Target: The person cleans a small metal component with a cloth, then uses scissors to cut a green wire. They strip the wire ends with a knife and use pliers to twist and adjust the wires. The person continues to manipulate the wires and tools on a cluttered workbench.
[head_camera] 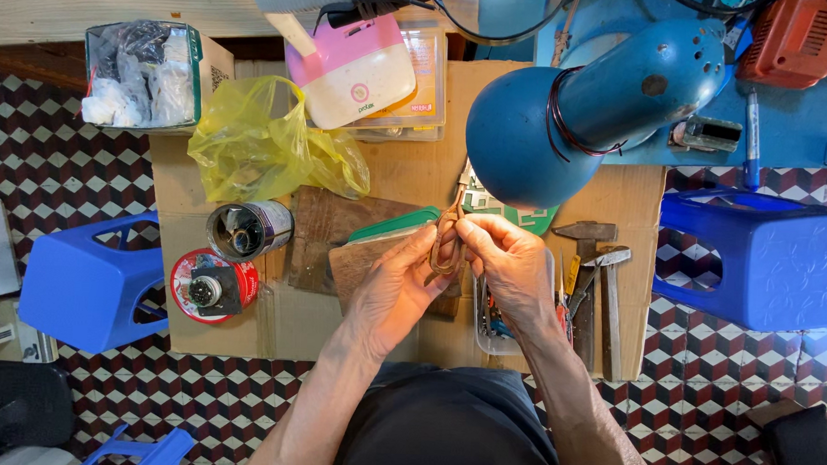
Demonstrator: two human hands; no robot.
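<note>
— At the middle of the brown cardboard sheet (393, 172), what is in hand?

— One coil of copper-coloured wire (447, 246), gripped from both sides: left hand (395, 287) closed on its left edge, right hand (509, 263) pinching its top and right edge. It is held just above one dark wooden block (336, 230).

— Left edge of the cardboard?

— One open silver tin can (249, 229) lying on its side; one red round spool with a black part on it (214, 288) just below it; one crumpled yellow plastic bag (265, 145) above.

— Far edge?

— One pink-and-white plastic lantern (355, 70) resting on one clear plastic box (428, 77); one carton of plastic-wrapped items (144, 72) at the far-left corner.

— Right edge?

— Two hammers (596, 266) side by side. One blue metal desk lamp (583, 110) hangs over that side.

— Off the cardboard?

— Two blue plastic stools (86, 285), one on each side, on patterned tile floor (32, 146).
</note>
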